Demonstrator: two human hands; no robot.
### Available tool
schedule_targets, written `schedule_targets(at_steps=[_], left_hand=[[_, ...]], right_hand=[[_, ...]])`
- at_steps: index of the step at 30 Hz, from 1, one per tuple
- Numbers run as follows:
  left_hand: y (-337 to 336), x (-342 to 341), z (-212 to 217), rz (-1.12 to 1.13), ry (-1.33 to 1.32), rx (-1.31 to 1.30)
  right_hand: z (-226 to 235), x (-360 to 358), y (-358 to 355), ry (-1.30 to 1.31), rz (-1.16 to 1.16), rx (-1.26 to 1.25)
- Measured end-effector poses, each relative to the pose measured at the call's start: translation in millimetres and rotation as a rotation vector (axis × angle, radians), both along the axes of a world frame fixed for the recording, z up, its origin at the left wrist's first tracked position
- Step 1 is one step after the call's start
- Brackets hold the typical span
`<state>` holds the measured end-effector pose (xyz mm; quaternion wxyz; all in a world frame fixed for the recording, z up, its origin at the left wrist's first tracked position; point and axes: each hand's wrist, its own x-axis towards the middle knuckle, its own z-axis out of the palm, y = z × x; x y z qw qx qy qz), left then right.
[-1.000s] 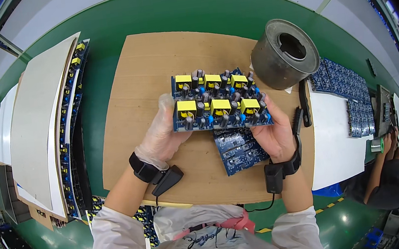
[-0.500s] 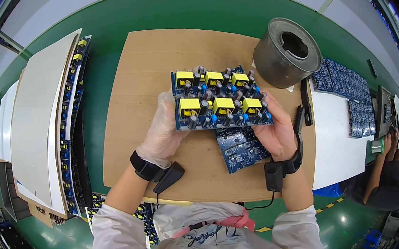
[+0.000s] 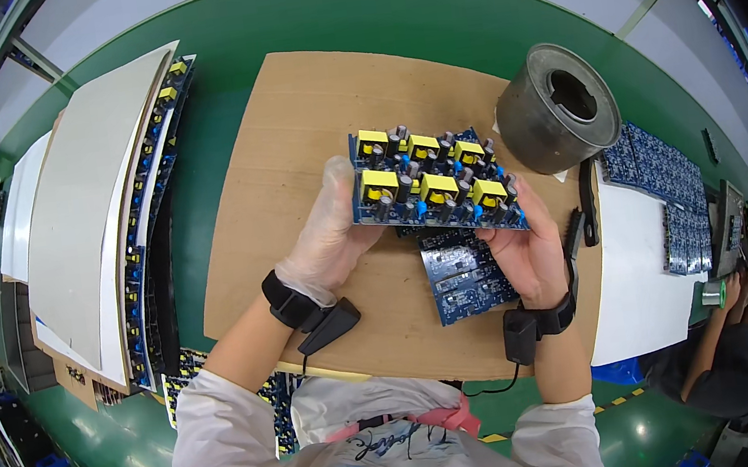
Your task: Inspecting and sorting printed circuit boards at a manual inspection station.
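Observation:
Between my two hands I hold a blue circuit board panel (image 3: 440, 190) above the cardboard, its yellow transformers and dark capacitors facing up. My left hand (image 3: 327, 244), in a thin clear glove, grips the left edge, with the thumb along the side. The right hand (image 3: 531, 256) looks bare and closes on the right edge, thumb up the side and fingers partly hidden under the panel. The held panel tilts slightly, right end lower. Below it, partly covered, a second blue circuit board panel (image 3: 463, 286) lies on the cardboard sheet (image 3: 287, 132).
A round grey metal can (image 3: 533, 125) with an open top stands at the far right of the cardboard. Blue boards (image 3: 665, 170) lie on white sheets to the right. A tall stack of boards and sheets (image 3: 99, 202) stands at left. Someone works at far right.
The held panel has turned slightly, its left end rising relative to its right. Both hands keep their grip. The whole view has shifted a little, so surroundings appear farther right.

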<state>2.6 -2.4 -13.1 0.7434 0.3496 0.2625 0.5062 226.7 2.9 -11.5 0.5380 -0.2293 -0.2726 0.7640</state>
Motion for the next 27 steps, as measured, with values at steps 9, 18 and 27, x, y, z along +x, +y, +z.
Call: schedule_targets(at_steps=[9, 18, 27], left_hand=[[4, 5, 7, 0.011, -0.016, 0.152], [2, 3, 12, 0.001, -0.016, 0.098], [3, 3, 9, -0.022, -0.060, 0.054]], right_hand=[[2, -7, -2, -0.163, -0.065, -0.009], [5, -6, -4, -0.122, -0.073, -0.021], [5, -6, -4, -0.148, -0.068, -0.067]])
